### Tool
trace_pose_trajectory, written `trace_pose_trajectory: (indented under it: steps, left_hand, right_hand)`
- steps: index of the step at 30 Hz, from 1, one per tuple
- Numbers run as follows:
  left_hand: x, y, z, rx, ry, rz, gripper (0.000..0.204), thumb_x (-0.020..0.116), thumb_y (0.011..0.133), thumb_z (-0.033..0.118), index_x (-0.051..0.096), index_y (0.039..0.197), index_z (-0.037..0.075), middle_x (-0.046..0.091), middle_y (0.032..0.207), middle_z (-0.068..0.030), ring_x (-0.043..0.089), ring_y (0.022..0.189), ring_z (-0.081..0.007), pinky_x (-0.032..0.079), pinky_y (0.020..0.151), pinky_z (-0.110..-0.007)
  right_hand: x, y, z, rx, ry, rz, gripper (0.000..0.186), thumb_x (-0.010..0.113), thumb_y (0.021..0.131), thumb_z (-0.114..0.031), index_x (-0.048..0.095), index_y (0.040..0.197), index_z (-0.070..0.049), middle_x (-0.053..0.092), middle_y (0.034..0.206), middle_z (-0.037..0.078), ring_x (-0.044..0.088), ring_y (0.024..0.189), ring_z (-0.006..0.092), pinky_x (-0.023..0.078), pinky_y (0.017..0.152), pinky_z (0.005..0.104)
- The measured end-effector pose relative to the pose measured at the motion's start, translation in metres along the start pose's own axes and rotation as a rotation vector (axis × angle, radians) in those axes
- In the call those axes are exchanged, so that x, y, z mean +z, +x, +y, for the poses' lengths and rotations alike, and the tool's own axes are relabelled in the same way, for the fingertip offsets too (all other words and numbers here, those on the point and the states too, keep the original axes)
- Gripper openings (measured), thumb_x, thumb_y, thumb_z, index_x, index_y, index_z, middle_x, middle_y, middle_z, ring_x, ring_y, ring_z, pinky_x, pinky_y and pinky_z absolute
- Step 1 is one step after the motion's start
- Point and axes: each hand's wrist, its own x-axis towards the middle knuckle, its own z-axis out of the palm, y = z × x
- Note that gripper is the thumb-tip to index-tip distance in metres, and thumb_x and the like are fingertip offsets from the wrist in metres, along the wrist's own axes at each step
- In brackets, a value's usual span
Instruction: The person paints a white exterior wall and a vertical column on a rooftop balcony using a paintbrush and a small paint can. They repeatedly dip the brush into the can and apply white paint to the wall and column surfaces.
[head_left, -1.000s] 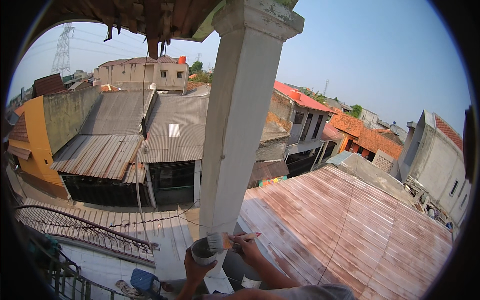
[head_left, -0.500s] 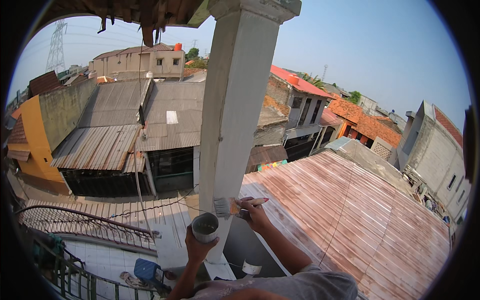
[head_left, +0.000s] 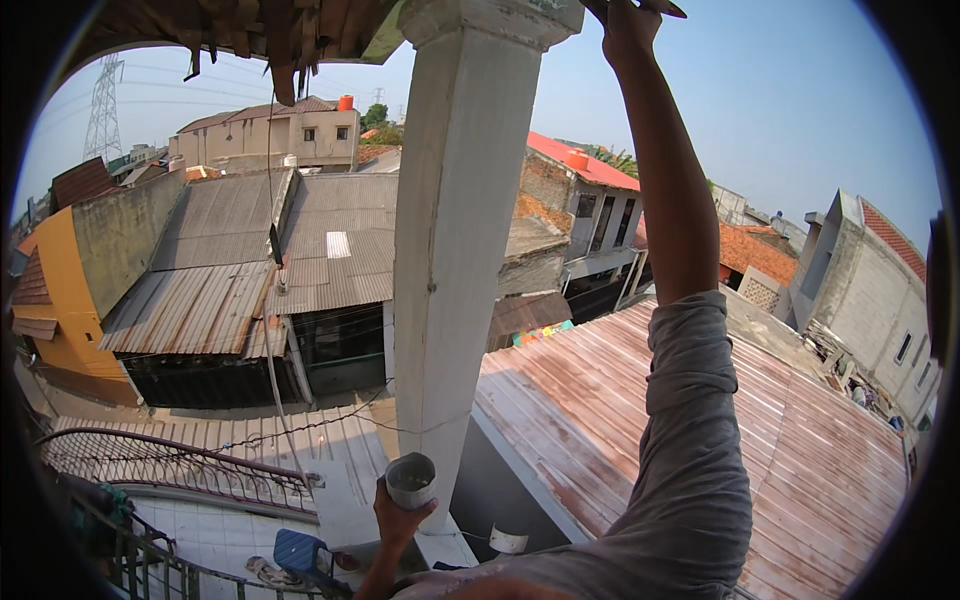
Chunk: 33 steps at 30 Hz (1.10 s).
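My left hand (head_left: 398, 518) is closed around a small grey pot (head_left: 411, 481), held upright with its mouth facing up; greyish liquid shows inside. My right arm is stretched high, and my right hand (head_left: 630, 32) is closed on a paintbrush (head_left: 665, 8) at the upper edge of the picture. Only the brush's handle end shows; its bristles are out of view or hidden. Between my arms and a little ahead rises a whitish square pillar (head_left: 465, 230) with a stepped capital (head_left: 490, 22). The pot is in front of the pillar's lower part.
Rusty corrugated roofing (head_left: 600, 400) spreads below to the right. A curved metal railing (head_left: 180, 450) and a blue plastic seat (head_left: 298, 552) are at lower left. A white piece (head_left: 508, 540) lies near the pillar's foot. A thin wire (head_left: 445, 424) crosses the pillar. Broken wood (head_left: 290, 40) hangs overhead.
My right hand has gone from low beside the pillar up to its top with the paintbrush. My left hand still holds the pot, slightly lower. The view has shifted a little.
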Motion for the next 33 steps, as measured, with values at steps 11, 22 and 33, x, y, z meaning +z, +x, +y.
trace_pose_trajectory:
  steps: [11, 22, 33]
  left_hand:
    - [-0.008, -0.006, -0.004, -0.096, 0.014, 0.048, 0.082, 0.099, 0.059, 0.020, 0.056, 0.125, 0.002, 0.071, 0.117, -0.0172, 0.070, 0.109, -0.0319, 0.056, 0.095, -0.044]
    - [-0.038, -0.012, -0.014, -0.086, 0.012, 0.188, 0.083, 0.100, 0.057, 0.019, 0.056, 0.125, 0.002, 0.071, 0.116, -0.0181, 0.070, 0.107, -0.0347, 0.056, 0.094, -0.046]
    - [-0.023, -0.006, -0.026, -0.071, -0.016, 0.152, 0.086, 0.101, 0.055, 0.020, 0.055, 0.125, 0.003, 0.070, 0.115, -0.0182, 0.070, 0.106, -0.0359, 0.056, 0.094, -0.047]
  right_hand:
    - [-0.071, 0.010, 0.021, 0.127, -0.505, 0.253, 0.028, 0.085, 0.079, -0.017, 0.077, 0.100, 0.000, 0.076, 0.109, 0.016, 0.077, 0.095, 0.0268, 0.064, 0.087, 0.0382]
    - [0.143, -0.063, 0.002, -0.543, -0.847, -0.248, 0.031, 0.063, 0.092, -0.005, 0.070, 0.122, -0.003, 0.071, 0.092, 0.029, 0.072, 0.090, 0.0450, 0.056, 0.078, 0.0510]
    - [-0.063, 0.021, 0.048, 0.190, -0.191, 0.042, 0.034, 0.085, 0.079, -0.006, 0.071, 0.107, 0.007, 0.071, 0.115, 0.022, 0.076, 0.093, 0.0291, 0.069, 0.082, 0.0317]
